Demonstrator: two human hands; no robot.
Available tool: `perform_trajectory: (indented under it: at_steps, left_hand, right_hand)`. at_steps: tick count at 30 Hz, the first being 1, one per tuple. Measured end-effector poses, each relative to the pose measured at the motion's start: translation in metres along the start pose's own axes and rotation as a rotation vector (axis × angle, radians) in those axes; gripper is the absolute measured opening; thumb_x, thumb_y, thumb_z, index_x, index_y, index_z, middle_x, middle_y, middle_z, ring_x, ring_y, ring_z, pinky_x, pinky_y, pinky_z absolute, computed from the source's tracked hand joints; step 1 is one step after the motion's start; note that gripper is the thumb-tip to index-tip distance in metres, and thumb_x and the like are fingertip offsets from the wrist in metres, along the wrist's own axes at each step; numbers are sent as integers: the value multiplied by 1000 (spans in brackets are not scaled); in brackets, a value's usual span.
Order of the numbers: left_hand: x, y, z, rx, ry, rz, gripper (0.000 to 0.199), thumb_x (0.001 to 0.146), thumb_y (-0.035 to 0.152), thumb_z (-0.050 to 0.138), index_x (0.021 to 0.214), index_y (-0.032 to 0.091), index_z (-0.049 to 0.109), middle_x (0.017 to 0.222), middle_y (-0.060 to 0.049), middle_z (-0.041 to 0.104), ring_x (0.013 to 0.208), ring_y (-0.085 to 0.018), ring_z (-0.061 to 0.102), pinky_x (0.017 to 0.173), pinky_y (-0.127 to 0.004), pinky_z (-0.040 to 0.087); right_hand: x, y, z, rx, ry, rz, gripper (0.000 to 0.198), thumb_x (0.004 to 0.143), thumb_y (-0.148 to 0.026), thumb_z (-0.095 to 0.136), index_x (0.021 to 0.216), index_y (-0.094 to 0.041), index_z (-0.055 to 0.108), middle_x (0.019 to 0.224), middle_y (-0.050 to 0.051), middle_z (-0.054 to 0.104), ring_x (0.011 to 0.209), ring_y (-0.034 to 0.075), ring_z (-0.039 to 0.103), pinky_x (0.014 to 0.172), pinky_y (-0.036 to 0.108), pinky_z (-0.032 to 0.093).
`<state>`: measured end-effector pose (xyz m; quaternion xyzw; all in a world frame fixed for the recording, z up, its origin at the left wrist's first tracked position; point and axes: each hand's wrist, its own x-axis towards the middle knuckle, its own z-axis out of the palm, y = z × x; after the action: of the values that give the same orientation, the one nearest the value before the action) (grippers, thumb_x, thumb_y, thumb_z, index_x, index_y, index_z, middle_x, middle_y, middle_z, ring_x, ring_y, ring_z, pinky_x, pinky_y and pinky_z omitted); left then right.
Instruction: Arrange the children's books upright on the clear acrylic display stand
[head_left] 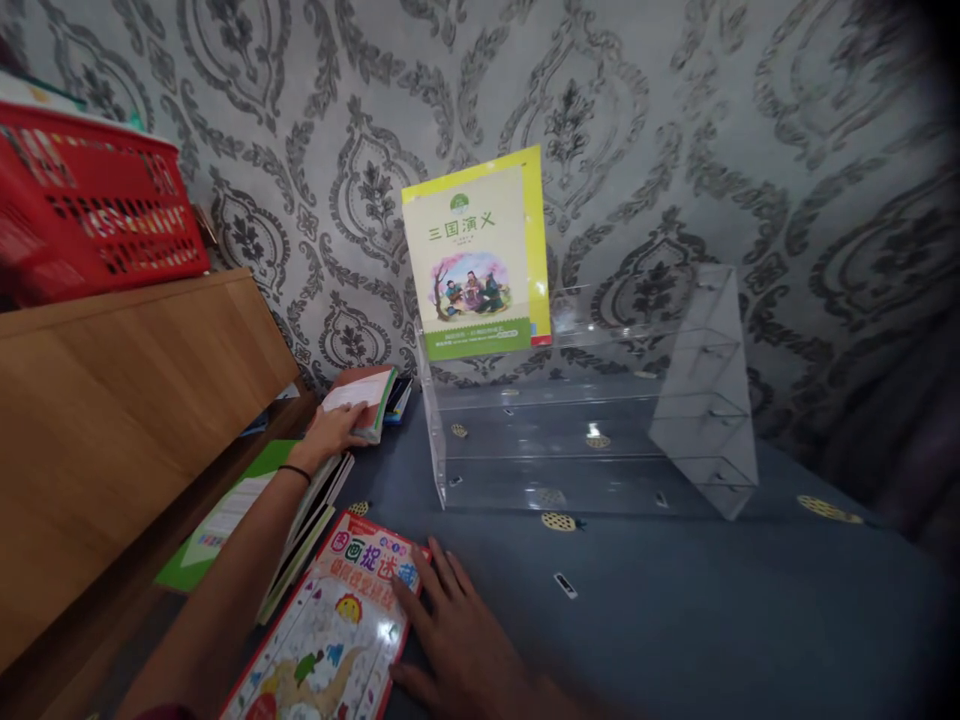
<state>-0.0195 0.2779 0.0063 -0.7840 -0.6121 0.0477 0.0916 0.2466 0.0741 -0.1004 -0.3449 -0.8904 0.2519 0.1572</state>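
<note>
My left hand [336, 432] reaches to the back left, its fingers apart and laid on top of a book [364, 392] with a white panel on its back cover. Its grip on that book is not plain. My right hand [457, 635] is spread, with thumb and forefinger on the right edge of a red-bordered children's picture book [330, 630] and the other fingers past its edge. Under my left forearm lies a stack of books, with a green book [225, 525] at its left. A clear acrylic rack [551, 430] holds a cream and green book [472, 270] in front of a yellow book [536, 240].
A wooden cabinet [142, 380] borders the left side, with a red plastic basket [105, 200] on it. Patterned wallpaper [570, 120] rises behind the rack. The blue-grey tablecloth [697, 610] carries pineapple prints. A dark blue book [399, 398] lies at the back.
</note>
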Motion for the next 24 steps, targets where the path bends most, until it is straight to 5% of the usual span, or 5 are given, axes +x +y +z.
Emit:
perform_trajectory:
  at_steps: [7, 11, 16, 24]
  left_hand:
    - [-7, -13, -12, -66, 13, 63, 50, 95, 45, 50, 137, 20, 56, 137, -12, 64, 126, -29, 59, 102, -33, 42]
    - [-9, -25, -23, -215, 58, -1, 39, 96, 44, 43, 108, 18, 70, 109, -11, 74, 101, -26, 67, 91, -31, 46]
    - [-9, -46, -28, -858, 373, -226, 38, 75, 54, 67, 72, 17, 68, 71, -2, 68, 79, -23, 61, 73, -26, 47]
    - [-8, -70, -27, -1265, 710, -474, 43, 81, 56, 61, 83, 13, 64, 74, -4, 68, 65, -17, 63, 65, -29, 53]
  right_hand:
    - [-2, -3, -1, -7, 2, 15, 78, 91, -57, 63, 155, -19, 41, 164, 20, 23, 151, 46, 12, 120, 66, 21]
    - [-2, -1, 1, -5, 26, -2, 78, 90, -56, 64, 155, -20, 41, 164, 19, 22, 151, 46, 13, 120, 66, 20]
    - [-2, -3, 0, -10, -6, 19, 77, 91, -55, 63, 155, -19, 40, 165, 20, 21, 152, 45, 12, 122, 64, 17]
    - [-3, -3, -4, 1, -32, 24, 76, 93, -55, 61, 156, -18, 39, 164, 22, 20, 151, 45, 10, 122, 64, 15]
